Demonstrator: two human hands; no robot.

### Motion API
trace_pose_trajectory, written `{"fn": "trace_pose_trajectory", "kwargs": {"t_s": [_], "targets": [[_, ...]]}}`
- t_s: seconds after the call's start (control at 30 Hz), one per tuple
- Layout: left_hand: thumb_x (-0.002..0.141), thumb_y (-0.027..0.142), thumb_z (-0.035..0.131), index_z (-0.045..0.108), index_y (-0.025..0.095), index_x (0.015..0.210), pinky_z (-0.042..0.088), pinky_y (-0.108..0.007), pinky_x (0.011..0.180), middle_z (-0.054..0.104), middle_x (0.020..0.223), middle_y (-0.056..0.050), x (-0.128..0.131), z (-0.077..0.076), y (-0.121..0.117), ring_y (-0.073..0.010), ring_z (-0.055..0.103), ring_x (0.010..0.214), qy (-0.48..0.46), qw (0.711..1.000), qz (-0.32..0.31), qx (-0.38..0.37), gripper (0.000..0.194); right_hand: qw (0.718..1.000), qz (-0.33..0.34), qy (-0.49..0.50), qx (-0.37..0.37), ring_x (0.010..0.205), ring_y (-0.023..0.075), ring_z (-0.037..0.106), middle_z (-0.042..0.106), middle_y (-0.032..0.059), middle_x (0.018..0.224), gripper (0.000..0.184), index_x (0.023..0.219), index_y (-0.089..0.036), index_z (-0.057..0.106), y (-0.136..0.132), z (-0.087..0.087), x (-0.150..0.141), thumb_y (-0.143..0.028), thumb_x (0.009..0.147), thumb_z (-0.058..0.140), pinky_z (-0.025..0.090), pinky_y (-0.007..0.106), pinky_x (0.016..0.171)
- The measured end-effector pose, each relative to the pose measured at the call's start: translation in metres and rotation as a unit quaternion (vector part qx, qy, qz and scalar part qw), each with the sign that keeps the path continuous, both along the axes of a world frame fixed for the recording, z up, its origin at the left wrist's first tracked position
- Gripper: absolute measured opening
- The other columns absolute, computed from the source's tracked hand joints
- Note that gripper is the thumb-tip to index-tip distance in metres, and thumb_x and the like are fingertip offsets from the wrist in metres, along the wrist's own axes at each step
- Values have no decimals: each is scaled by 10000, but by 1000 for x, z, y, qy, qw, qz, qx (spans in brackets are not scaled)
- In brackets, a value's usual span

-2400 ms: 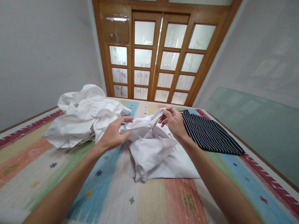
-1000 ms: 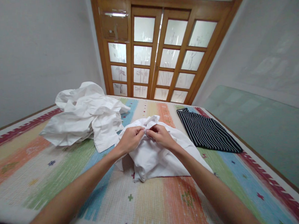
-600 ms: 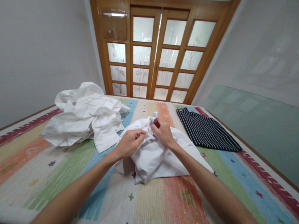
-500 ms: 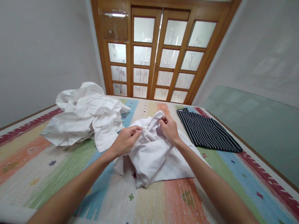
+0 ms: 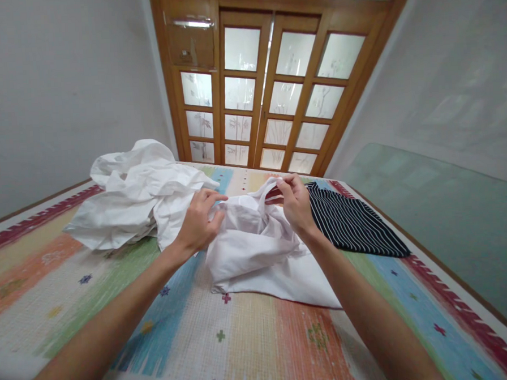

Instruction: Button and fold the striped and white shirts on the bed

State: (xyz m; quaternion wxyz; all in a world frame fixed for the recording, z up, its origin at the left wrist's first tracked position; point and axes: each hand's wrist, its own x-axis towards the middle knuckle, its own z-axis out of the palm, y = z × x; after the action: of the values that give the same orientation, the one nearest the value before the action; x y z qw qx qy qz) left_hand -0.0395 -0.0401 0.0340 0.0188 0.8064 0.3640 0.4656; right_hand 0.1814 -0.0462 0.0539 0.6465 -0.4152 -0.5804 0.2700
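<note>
Grey walls [image 5: 61, 81] rise at ten and two o'clock; at twelve o'clock, wooden doors [image 5: 288, 79] with patterned glass panes stand between them; the desk [image 5: 125, 265] spreads below, under a striped cover [image 5: 253, 351] in orange, blue, green, cream and dark red; a pale green panel [image 5: 442, 214] with a rounded corner stands along its edge at three o'clock; a crumpled heap of white fabric [image 5: 130, 202] lies towards ten o'clock; the white garment [image 5: 261, 257] sits at the middle of the dial, its lower part spread flat towards five o'clock and its upper part raised in loose folds between the hands; a folded black garment with white stripes [image 5: 357, 221] lies between two and three o'clock of it, partly hidden by the right hand [image 5: 297, 207]; that hand's grip is closed, thumb and fingers pinching a lifted edge of the white garment; the left hand [image 5: 198, 218], at its ten o'clock, has a loose grip, thumb and forefinger parted beside the garment's edge; whether the fingertips touch the fabric is hard to tell; smallest are the cover's little cross and star motifs [image 5: 220, 336].
</note>
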Motion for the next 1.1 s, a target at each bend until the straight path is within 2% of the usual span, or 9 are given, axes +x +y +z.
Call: {"fn": "trace_pose_trajectory", "kwargs": {"t_s": [0.13,0.27,0.37,0.47,0.57,0.67,0.8,0.97,1.1], "targets": [[858,254,549,637,159,1078,397,-413,999,642,1108,-101,17,-5,-3,-237,557,1075,86,992,-91,-11,255,999,46,-15,1,680,125,623,579,-29,739,239,852,-238,424,-8,1,-13,-465,894,486,555,268,610],[813,324,639,662,170,1001,405,-455,974,665,1080,-120,39,-8,0,-275,573,1061,141,984,-110,-13,244,997,74,-32,5,714,122,612,577,-27,773,261,875,-239,443,-12,2,-19,-494,895,495,557,271,646],[818,256,604,695,174,881,472,-361,824,707,906,-91,47,-8,10,-232,634,873,145,977,-128,-92,137,996,81,-41,3,732,128,609,588,-20,790,266,898,-239,458,-12,-4,-17,-504,906,481,553,274,653],[837,226,548,722,175,830,475,-298,746,735,823,-60,46,-9,20,-194,657,770,109,962,-177,-178,181,988,104,-115,-9,756,144,607,605,4,826,267,880,-222,512,-11,-17,-9,-478,926,454,531,281,660],[846,300,544,735,179,840,473,-283,762,753,869,-48,42,-10,27,-192,665,808,27,960,-176,-215,226,957,84,-276,-18,781,159,588,617,34,850,260,829,-196,584,-10,-30,1,-414,925,481,484,284,695],[817,386,581,734,171,805,474,-281,767,752,882,-48,36,-11,33,-201,658,830,-58,959,-143,-238,265,914,33,-404,-23,795,163,579,644,50,918,219,972,-191,619,-12,-37,10,-371,920,506,438,282,729],[773,432,639,725,165,768,469,-263,738,734,835,-34,28,-10,44,-182,636,788,-183,946,-108,-245,280,840,27,-538,-62,802,190,608,690,54,928,296,1140,-234,613,-15,-40,19,-416,924,524,394,274,700],[725,413,701,728,167,786,431,-224,554,672,678,-1,26,-5,55,-143,593,639,-304,910,-116,-256,256,788,-4,-606,-107,746,222,631,710,75,833,232,1027,-238,670,-12,-42,23,-404,906,561,351,272,619],[676,396,744,712,172,771,423,-203,513,656,656,8,26,13,62,-119,586,599,-425,863,-125,-242,246,759,-28,-637,-131,763,248,643,706,106,824,172,902,-222,688,-11,-42,21,-293,906,531,373,292,636]]}}
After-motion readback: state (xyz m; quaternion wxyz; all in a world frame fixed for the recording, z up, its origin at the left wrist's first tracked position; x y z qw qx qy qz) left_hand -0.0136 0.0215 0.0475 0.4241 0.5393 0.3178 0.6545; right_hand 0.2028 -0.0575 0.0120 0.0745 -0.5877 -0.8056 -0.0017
